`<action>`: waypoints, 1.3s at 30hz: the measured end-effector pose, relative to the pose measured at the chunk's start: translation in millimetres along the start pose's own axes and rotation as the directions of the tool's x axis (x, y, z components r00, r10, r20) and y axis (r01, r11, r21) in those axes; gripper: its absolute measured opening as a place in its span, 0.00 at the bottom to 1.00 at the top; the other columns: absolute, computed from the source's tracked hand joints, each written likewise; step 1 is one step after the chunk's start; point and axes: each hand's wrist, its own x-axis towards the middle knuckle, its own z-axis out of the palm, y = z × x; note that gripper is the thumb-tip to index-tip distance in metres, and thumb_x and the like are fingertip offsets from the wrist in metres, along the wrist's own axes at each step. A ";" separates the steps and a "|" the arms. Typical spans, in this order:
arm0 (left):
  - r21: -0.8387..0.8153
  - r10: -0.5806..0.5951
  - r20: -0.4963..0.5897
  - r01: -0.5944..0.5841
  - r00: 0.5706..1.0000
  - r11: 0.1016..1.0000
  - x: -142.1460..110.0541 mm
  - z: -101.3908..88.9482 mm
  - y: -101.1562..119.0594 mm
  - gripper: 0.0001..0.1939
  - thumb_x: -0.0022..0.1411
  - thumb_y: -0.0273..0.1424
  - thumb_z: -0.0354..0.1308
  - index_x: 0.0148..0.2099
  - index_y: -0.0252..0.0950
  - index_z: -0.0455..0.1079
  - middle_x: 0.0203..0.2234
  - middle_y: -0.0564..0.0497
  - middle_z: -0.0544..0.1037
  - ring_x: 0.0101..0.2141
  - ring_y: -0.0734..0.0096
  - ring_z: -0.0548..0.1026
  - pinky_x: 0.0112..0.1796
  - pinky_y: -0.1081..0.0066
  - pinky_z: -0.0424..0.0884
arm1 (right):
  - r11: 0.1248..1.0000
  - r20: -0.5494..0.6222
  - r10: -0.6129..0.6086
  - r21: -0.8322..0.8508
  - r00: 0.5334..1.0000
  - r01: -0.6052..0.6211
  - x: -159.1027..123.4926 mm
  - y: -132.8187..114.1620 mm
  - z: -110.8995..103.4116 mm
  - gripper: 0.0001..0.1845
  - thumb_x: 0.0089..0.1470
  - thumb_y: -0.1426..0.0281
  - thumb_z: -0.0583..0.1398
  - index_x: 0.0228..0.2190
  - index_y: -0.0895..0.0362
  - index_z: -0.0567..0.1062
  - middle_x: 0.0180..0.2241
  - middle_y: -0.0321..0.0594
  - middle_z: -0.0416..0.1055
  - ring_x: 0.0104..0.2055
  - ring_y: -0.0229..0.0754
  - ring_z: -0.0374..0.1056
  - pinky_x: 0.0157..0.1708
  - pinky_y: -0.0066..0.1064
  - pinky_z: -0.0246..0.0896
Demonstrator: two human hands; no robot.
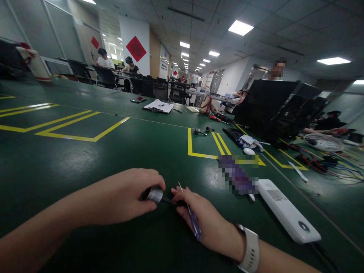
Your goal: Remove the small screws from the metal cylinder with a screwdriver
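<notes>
My left hand wraps its thumb and fingers around a silver, cup-shaped metal part, its round end tilted up. A dark shaft runs from this part to my right hand, whose fingertips close near the shaft's far end. Also in my right hand is a small screwdriver with a translucent purple handle. It lies across the fingers, its thin blade pointing up and away. What exactly the right fingertips pinch on the shaft is partly hidden. Both hands are just over the green tabletop.
Two similar metal parts lie beyond, by yellow tape. A white device with a cable and a blurred purple item lie to the right. Farther off are a clipboard, a black box-shaped machine, loose wires and people.
</notes>
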 end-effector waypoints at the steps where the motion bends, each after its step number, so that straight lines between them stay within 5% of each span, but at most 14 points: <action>1: -0.042 -0.028 -0.002 0.028 1.000 0.999 1.1 -5.0 -2.2 0.09 0.52 0.30 0.55 0.38 0.40 0.70 0.30 0.53 0.74 0.32 0.65 0.72 0.31 0.71 0.64 | 0.997 -0.011 0.004 0.075 1.000 -0.003 -1.0 -1.8 -3.5 0.15 0.56 0.75 0.54 0.46 0.56 0.67 0.51 0.46 0.67 0.53 0.44 0.64 0.54 0.41 0.57; 5: -0.348 -0.170 0.053 0.177 0.984 0.920 13.1 -11.0 -14.6 0.12 0.53 0.40 0.57 0.37 0.38 0.70 0.24 0.54 0.74 0.26 0.68 0.72 0.26 0.72 0.66 | 0.906 -0.164 0.176 0.412 0.971 -0.095 0.7 0.2 -21.0 0.15 0.60 0.66 0.51 0.47 0.53 0.69 0.49 0.42 0.68 0.51 0.42 0.64 0.52 0.39 0.58; 8: -0.602 -0.285 0.031 0.246 0.958 0.760 24.1 -0.4 -17.5 0.12 0.52 0.40 0.58 0.33 0.36 0.69 0.24 0.53 0.75 0.26 0.68 0.74 0.29 0.70 0.70 | 0.712 -0.207 0.365 0.690 0.908 -0.129 3.8 9.4 -29.4 0.16 0.59 0.61 0.51 0.43 0.55 0.72 0.42 0.41 0.73 0.45 0.42 0.68 0.47 0.38 0.60; 11: -0.790 -0.395 -0.006 0.237 0.919 0.565 30.9 13.5 -12.9 0.09 0.51 0.36 0.59 0.29 0.35 0.69 0.24 0.52 0.75 0.27 0.69 0.75 0.29 0.71 0.72 | 0.584 -0.201 0.519 0.793 0.831 -0.173 5.2 17.3 -31.4 0.18 0.58 0.61 0.52 0.34 0.59 0.75 0.30 0.41 0.73 0.34 0.40 0.69 0.37 0.34 0.62; 18: -0.971 -0.608 -0.072 0.083 0.791 0.223 34.7 19.4 -5.2 0.02 0.52 0.23 0.59 0.30 0.33 0.72 0.27 0.51 0.75 0.23 0.77 0.73 0.22 0.80 0.72 | 0.562 -0.098 0.507 0.791 0.856 -0.242 6.3 24.4 -24.7 0.04 0.48 0.73 0.55 0.28 0.59 0.70 0.16 0.31 0.66 0.20 0.34 0.62 0.23 0.27 0.53; 24: -0.998 -0.619 -0.026 -0.058 0.785 -0.031 33.1 13.5 1.4 0.10 0.54 0.18 0.53 0.34 0.30 0.74 0.31 0.44 0.79 0.32 0.65 0.78 0.30 0.75 0.77 | 0.612 -0.049 0.467 0.738 0.883 -0.283 5.3 29.0 -22.0 0.03 0.45 0.75 0.53 0.25 0.58 0.66 0.15 0.30 0.64 0.18 0.33 0.61 0.22 0.26 0.52; 30: -0.998 -0.598 -0.066 -0.054 0.799 0.039 30.8 17.5 1.1 0.15 0.50 0.14 0.55 0.40 0.30 0.74 0.33 0.43 0.80 0.36 0.61 0.78 0.34 0.74 0.77 | 0.656 -0.020 0.466 0.678 0.885 -0.330 7.4 25.6 -22.9 0.04 0.45 0.76 0.52 0.25 0.57 0.65 0.15 0.30 0.64 0.19 0.34 0.62 0.23 0.27 0.54; 39: -0.995 -0.618 -0.042 0.025 0.785 0.099 29.7 21.6 13.0 0.14 0.50 0.16 0.57 0.40 0.33 0.74 0.37 0.45 0.80 0.37 0.65 0.78 0.34 0.78 0.76 | 0.873 -0.104 0.444 0.274 0.890 -0.404 2.5 14.3 -30.6 0.09 0.43 0.79 0.51 0.22 0.56 0.69 0.20 0.33 0.68 0.22 0.36 0.62 0.23 0.27 0.54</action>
